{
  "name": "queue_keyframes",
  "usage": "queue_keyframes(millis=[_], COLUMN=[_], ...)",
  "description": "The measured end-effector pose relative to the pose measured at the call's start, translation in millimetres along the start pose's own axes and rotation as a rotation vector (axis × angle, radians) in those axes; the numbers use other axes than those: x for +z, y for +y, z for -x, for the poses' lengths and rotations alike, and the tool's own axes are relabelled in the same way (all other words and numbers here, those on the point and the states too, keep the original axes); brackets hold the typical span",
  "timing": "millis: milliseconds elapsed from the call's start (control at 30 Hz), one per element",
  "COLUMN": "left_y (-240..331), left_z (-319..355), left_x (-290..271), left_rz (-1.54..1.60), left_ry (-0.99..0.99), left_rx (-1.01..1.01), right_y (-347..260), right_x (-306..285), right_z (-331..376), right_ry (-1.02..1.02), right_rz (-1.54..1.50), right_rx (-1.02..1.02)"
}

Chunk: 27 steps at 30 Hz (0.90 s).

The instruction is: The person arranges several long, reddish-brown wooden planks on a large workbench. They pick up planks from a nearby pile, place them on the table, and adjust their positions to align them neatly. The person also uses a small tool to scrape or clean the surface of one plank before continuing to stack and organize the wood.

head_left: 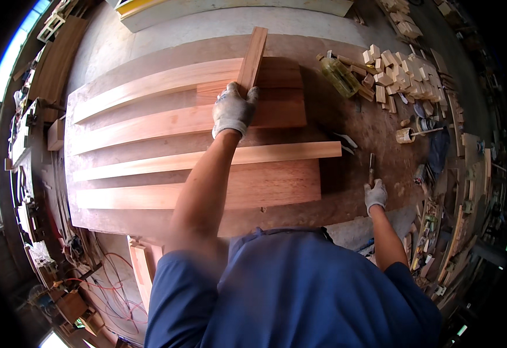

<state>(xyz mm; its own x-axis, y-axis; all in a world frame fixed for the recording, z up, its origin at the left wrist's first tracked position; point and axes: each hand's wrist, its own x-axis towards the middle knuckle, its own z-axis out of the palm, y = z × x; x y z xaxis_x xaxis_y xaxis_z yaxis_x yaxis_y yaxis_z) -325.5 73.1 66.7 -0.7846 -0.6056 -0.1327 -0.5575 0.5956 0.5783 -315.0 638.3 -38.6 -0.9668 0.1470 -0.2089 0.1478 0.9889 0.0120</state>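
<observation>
My gloved left hand (234, 108) is closed around the near end of a short, straight wooden board (253, 55). The board slants up and away over long pale wooden rails (143, 130) and wider reddish planks (279, 178) lying across the worktable (201, 221). At the table's right side, my gloved right hand (375, 195) grips a slim rod-like tool (372, 165) that points away from me; its exact kind is too small to make out. Between that tool and the rails' right end lies a thin whitish object (348, 142).
A yellowish plastic bottle (339, 75) lies near a heap of small wooden blocks (401, 72) at the far right. Below them stands a small pot (405, 136) with a stick in it. Red cables (111, 285) trail on the floor at the lower left.
</observation>
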Motion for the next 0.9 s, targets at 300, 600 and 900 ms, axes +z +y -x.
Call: queue_keyframes(millis=[300,600,900], left_y=[2,2,-4], left_z=[0,-1,6], left_x=[0,-3,-12], left_rz=[-0.013,-0.044,0.014], left_ry=[0.0,-0.014,-0.1], left_rx=[-0.01,0.002,0.007], right_y=[-69,-106,-127], right_x=[40,31,19], right_z=[105,134,123], right_ry=[-0.126,-0.318,-0.478], right_rz=[0.043,0.277,0.424], right_rx=[-0.457,-0.419,-0.332])
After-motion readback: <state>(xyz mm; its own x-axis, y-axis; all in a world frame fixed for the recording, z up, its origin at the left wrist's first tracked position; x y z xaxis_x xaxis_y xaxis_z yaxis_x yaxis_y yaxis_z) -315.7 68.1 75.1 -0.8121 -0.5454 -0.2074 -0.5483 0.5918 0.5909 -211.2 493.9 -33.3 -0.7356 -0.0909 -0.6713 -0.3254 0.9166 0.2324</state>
